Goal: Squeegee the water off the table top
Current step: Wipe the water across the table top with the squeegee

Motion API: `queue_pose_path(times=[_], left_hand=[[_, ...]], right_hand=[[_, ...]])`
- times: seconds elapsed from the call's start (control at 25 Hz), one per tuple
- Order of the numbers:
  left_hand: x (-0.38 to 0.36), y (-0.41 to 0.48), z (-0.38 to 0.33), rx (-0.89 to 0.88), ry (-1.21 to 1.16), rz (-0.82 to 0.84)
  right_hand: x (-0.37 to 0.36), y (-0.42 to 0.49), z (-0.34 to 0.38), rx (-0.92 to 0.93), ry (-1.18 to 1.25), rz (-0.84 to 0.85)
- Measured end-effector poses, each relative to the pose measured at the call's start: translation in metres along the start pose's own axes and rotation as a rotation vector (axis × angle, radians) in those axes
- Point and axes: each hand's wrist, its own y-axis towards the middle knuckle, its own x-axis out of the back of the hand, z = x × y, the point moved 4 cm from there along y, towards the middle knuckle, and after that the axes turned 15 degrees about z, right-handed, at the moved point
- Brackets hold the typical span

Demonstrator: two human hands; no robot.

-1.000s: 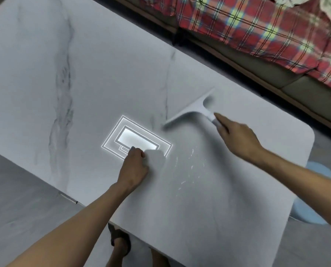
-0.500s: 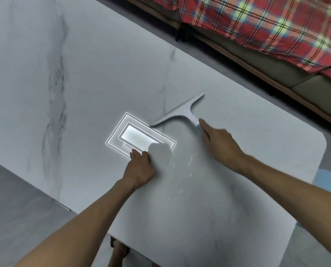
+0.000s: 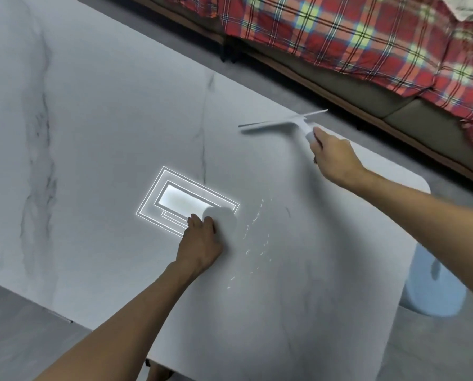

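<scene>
A white marble-patterned table top (image 3: pixel 97 127) fills most of the head view. My right hand (image 3: pixel 333 158) grips the handle of a white squeegee (image 3: pixel 284 123), whose blade lies near the table's far edge. Small streaks of water (image 3: pixel 253 237) glint in the middle of the table, nearer to me than the blade. My left hand (image 3: pixel 202 243) holds a pale rounded thing (image 3: pixel 224 221), perhaps a cloth, pressed on the table just left of the water.
A bright reflection of a ceiling lamp (image 3: pixel 185 202) shines on the table by my left hand. Beyond the far edge stands a sofa with a red plaid blanket (image 3: pixel 353 31). A light blue stool (image 3: pixel 433 292) sits below the table's right corner.
My right hand has carried the squeegee away from me and to the right, toward the far edge. My left hand has stayed in place with the pale thing.
</scene>
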Motion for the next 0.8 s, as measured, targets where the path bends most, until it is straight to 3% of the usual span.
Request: queue_pose_path(times=[0.16,0.36,0.52,0.64,0.8], left_hand=[[-0.009,0.015,0.000,0.065,0.099,0.054],[-0.005,0.017,-0.006,0.094,0.049,0.093],[-0.003,0.021,-0.012,0.110,0.052,0.152],[-0.003,0.020,-0.015,0.117,0.033,0.146],[0.000,0.019,-0.014,0.137,0.028,0.149]], right_hand=[[-0.007,0.034,-0.010,-0.122,0.024,0.005],[-0.062,-0.075,-0.041,-0.111,0.053,0.125],[-0.069,-0.130,-0.059,-0.245,0.023,0.309],[-0.030,-0.087,-0.067,-0.200,-0.024,0.142],[0.007,-0.021,-0.078,-0.339,0.147,0.032]])
